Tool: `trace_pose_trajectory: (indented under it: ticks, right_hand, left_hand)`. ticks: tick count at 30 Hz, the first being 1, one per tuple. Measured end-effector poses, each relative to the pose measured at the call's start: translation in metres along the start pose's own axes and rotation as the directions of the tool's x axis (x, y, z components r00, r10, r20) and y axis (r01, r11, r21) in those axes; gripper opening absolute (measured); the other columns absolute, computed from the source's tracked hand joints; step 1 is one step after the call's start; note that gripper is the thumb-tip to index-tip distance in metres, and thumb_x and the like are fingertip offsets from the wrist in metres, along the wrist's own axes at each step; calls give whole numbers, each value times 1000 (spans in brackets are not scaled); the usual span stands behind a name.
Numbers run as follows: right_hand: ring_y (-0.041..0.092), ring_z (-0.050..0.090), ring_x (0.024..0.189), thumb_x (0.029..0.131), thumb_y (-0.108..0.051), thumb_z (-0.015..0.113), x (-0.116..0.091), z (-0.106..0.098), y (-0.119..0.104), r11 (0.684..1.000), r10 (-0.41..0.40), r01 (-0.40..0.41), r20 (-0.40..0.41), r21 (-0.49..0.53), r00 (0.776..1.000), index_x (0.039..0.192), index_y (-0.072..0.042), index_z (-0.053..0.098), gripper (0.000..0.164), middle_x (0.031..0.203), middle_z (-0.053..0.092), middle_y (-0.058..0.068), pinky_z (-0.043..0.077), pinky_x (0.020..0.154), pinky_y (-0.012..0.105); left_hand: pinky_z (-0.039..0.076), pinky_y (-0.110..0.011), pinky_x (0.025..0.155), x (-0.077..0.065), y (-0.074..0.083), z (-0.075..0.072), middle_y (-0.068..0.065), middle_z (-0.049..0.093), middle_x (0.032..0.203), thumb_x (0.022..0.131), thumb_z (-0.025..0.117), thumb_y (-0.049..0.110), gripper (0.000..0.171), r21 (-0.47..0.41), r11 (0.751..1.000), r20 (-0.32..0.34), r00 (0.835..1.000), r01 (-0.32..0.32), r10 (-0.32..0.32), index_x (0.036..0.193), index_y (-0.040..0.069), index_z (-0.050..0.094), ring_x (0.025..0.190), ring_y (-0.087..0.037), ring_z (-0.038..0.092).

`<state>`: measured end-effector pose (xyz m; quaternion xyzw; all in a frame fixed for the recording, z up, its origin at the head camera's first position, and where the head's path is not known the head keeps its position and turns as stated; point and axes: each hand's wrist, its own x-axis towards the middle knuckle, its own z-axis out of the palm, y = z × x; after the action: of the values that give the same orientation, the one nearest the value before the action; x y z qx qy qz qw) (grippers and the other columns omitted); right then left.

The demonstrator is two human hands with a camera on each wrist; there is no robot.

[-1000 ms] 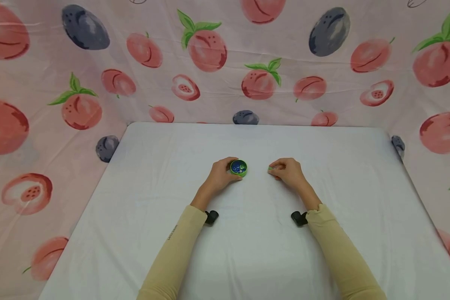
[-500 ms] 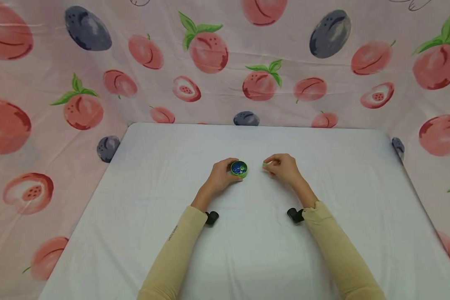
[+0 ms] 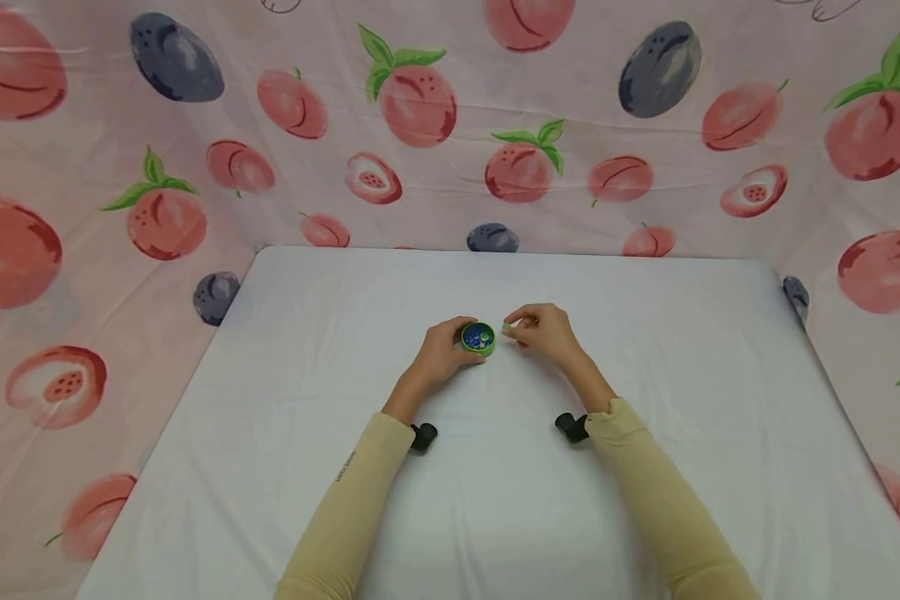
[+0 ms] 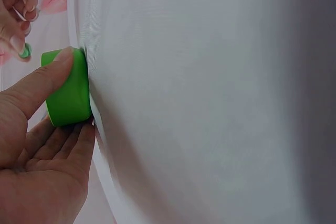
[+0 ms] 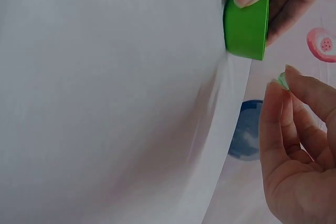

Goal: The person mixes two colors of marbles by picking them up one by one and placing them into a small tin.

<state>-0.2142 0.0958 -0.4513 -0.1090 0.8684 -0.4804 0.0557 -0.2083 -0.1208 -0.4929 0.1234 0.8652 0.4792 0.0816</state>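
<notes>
My left hand point(image 3: 438, 352) grips a small round green container point(image 3: 478, 350) that stands on the white table. In the left wrist view, the thumb lies on one side of the container's green wall point(image 4: 68, 95), with the fingers around the other. Seen from above, the inside looks blue, with several small pieces in it. Just right of the container, my right hand point(image 3: 547, 333) pinches a small translucent green piece point(image 5: 283, 81), like a glass bead, between thumb and index finger. In the right wrist view this piece is held apart from the container, level with its open side.
A white cloth covers the table point(image 3: 390, 292). Pink fabric point(image 3: 435, 208) printed with fruit hangs behind and along both sides. Each wrist carries a black camera, the left camera point(image 3: 423, 437) and the right camera point(image 3: 571, 427).
My right hand has moved left and slightly away from me, bringing the pinched green piece close to the container. The left hand and the container have stayed in place.
</notes>
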Motion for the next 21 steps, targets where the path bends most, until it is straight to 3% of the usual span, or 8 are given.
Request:
trace_pose_trajectory:
  ticks: [3, 10, 21]
  right_hand:
    - [13, 63, 59, 94, -7, 78, 2, 5, -3, 1000, -12, 12, 6, 2, 1000, 110, 6, 77, 20, 69, 68, 4, 48, 57, 17]
    - [37, 71, 72, 95, -7, 77, 3, 18, -9, 1000, -10, 10, 39, 1, 999, 111, 7, 77, 21, 72, 70, 10, 48, 58, 19]
    - [25, 69, 64, 95, -4, 76, 1, 29, -5, 1000, 23, -24, 47, 13, 999, 110, 8, 76, 19, 80, 74, 20, 46, 55, 18]
  left_hand:
    - [47, -42, 118, -1, 1, -1, -22, 61, 147, 87, 86, 3, 67, -9, 1000, 0, 1000, 0, 0, 146, -5, 56, 138, -35, 59]
    - [48, -42, 117, -1, 1, -1, -22, 61, 147, 88, 85, 3, 66, -11, 1000, 4, 1000, -3, 3, 147, -5, 56, 138, -35, 59]
    - [49, -42, 116, 1, 0, 0, -23, 62, 146, 88, 86, 3, 66, -4, 1000, 4, 1000, 1, -1, 146, -5, 56, 137, -35, 60]
